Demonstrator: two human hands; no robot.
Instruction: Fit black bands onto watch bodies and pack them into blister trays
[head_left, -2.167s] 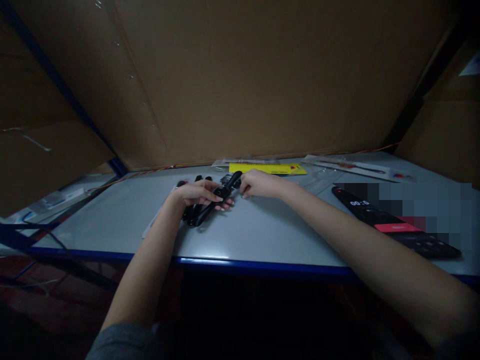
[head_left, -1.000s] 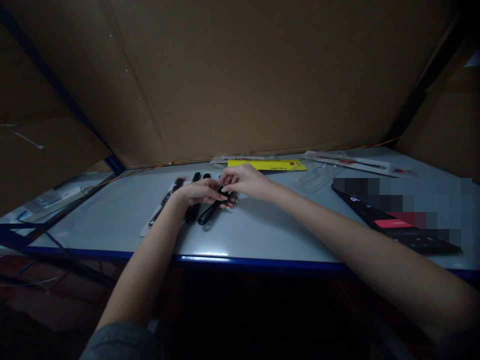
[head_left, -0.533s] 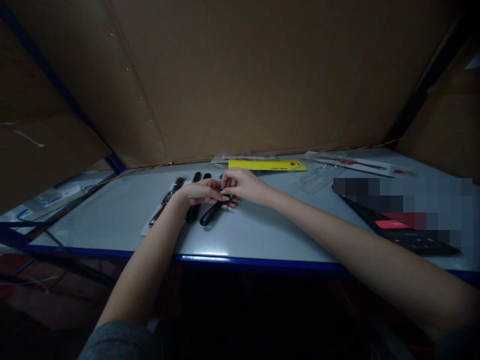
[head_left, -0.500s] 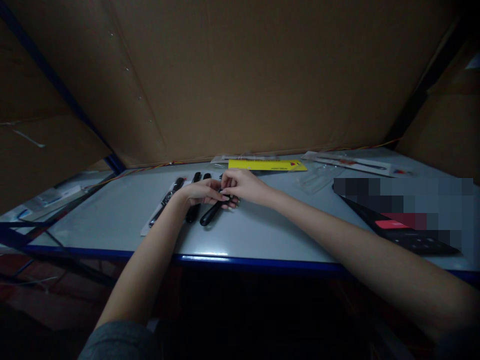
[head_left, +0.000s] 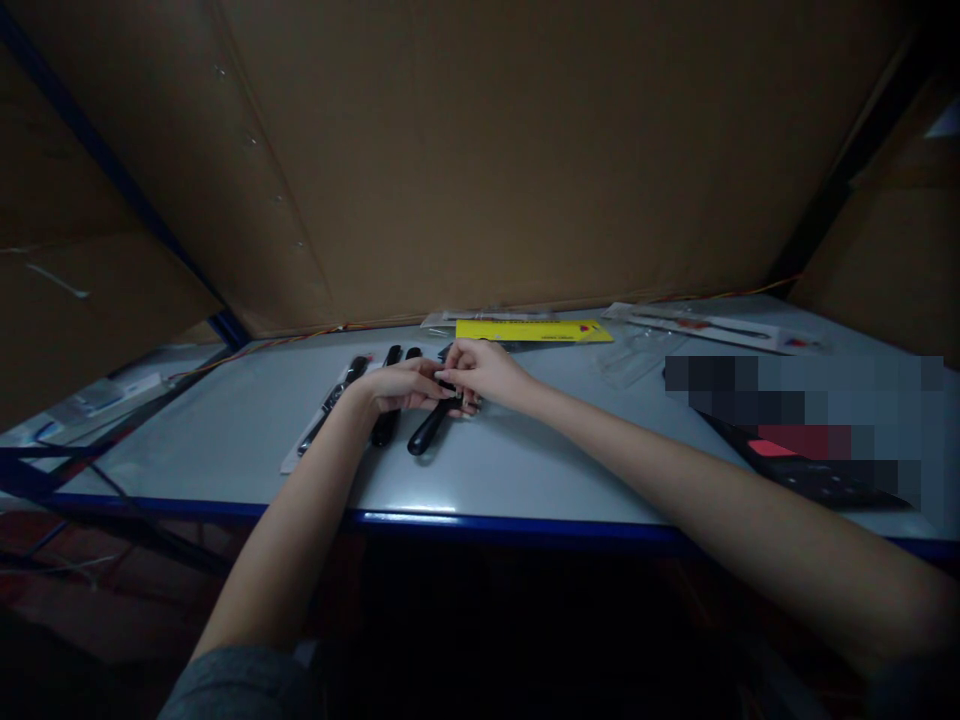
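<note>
My left hand (head_left: 409,384) and my right hand (head_left: 484,372) meet over a black-handled tool (head_left: 427,432), whose rounded handle end points toward me. The fingers of my left hand are wrapped round its upper part. With thumb and forefinger pinched together, my right hand works at the same end; the tool's head is mostly hidden by the fingers. Just left of the tool lies another black handle (head_left: 384,428), partly under my left hand. Farther left, a black tool in clear packaging (head_left: 330,405) rests on a pale card.
Behind my hands lies a yellow card (head_left: 534,331) among clear plastic wrappers. Clear packaging (head_left: 637,362) and a long packaged item (head_left: 712,326) are to the right. A dark object with a red patch (head_left: 776,448), partly pixelated, sits at the right. The table's blue edge (head_left: 480,520) runs in front.
The handle's near end has swung slightly to the right. My right hand's fingers have shifted a little on the tool; both hands stay in about the same place.
</note>
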